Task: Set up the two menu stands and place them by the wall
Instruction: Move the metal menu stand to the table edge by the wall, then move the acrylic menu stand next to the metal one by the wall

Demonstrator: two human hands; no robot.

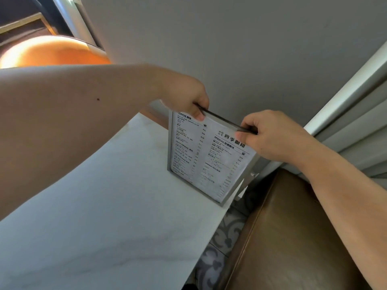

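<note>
A silver-framed menu stand [209, 162] with a white printed menu page stands upright on the white marble table [100, 216], at its far right corner close to the grey wall [240, 49]. My left hand [188, 97] pinches the stand's top edge at its left end. My right hand [272, 135] pinches the same top edge at its right end. The stand's bottom edge rests on the tabletop near the table's right edge. Only this one stand is in view.
A brown leather seat [293, 237] lies to the right of the table, with patterned floor tiles [226, 237] in the gap between. A pale window or door frame [351, 97] runs along the right. An orange rounded seat back [52, 53] shows at the upper left.
</note>
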